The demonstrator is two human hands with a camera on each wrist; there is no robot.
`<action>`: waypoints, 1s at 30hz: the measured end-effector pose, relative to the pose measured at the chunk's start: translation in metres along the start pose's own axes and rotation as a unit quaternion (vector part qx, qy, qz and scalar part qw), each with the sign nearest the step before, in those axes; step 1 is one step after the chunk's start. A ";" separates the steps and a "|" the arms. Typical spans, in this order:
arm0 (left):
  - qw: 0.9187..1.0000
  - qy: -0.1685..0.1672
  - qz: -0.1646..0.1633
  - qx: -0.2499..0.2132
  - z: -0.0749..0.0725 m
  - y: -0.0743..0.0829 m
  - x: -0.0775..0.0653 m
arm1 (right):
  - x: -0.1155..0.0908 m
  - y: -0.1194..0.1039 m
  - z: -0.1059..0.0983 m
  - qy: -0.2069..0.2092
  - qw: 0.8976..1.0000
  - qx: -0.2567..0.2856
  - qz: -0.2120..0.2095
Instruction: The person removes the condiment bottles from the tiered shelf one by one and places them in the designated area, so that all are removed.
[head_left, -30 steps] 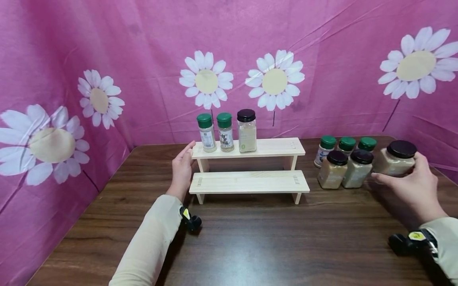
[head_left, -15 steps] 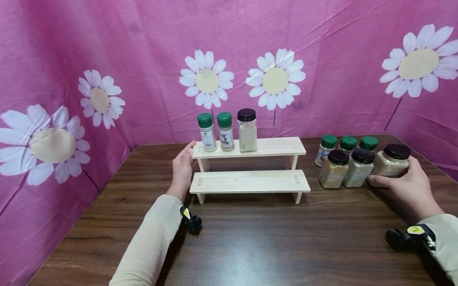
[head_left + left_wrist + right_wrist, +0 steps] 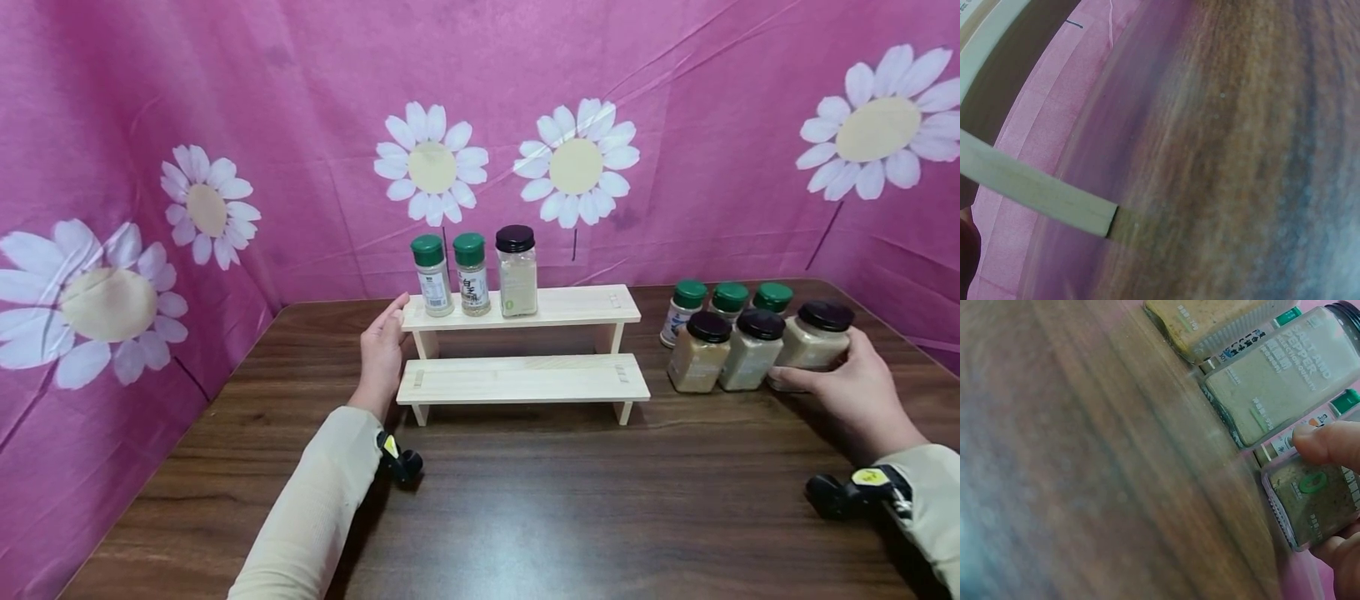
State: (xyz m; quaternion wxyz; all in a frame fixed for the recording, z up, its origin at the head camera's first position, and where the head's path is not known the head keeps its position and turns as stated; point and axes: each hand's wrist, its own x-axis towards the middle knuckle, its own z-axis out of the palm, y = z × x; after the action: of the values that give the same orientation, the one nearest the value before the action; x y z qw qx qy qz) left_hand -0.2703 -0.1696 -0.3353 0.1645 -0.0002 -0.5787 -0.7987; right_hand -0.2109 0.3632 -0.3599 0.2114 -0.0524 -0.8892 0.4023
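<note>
My right hand point(image 3: 862, 396) grips a square spice jar point(image 3: 812, 335) with a black lid, thumb on its near left side. In the right wrist view, the thumb point(image 3: 1325, 445) and a finger below hold that jar, its base close to the tabletop. Just left of it stand a pale black-lidded jar point(image 3: 751, 352) and a tan one point(image 3: 700, 354). My left hand point(image 3: 381, 358) holds the left end of the two-tier wooden rack's upper shelf point(image 3: 570, 307). In the left wrist view, a rack leg point(image 3: 1041, 190) shows and most of the hand is out of frame.
Two green-capped shakers point(image 3: 432, 283) and a tall black-lidded jar point(image 3: 517, 279) stand on the upper shelf. The lower shelf point(image 3: 517, 380) is in front. Several green-capped shakers point(image 3: 677, 317) stand behind the jars at right. A pink flowered cloth point(image 3: 315, 125) hangs behind the brown table point(image 3: 525, 517).
My right hand has brought the jar left and slightly nearer, close beside the pale jar, and it now stands more upright. The left hand keeps its place on the rack.
</note>
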 end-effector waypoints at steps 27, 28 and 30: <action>1.000 -0.005 -0.006 -0.010 0.000 0.000 0.000 | 0.024 -0.037 -0.028 0.017 0.995 0.079 0.057; 1.000 -0.005 -0.008 -0.011 0.000 0.000 0.000 | 0.023 -0.048 -0.029 0.023 0.994 0.085 0.061; 1.000 -0.004 -0.009 -0.012 0.000 0.000 0.000 | 0.020 -0.073 -0.031 0.023 0.994 0.091 0.064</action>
State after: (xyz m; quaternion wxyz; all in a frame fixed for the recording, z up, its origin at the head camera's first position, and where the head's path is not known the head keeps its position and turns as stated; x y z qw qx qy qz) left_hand -0.2698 -0.1697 -0.3358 0.1546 -0.0003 -0.5697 -0.8072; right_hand -0.2103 0.3408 -0.2816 0.2100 -0.0988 -0.8384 0.4931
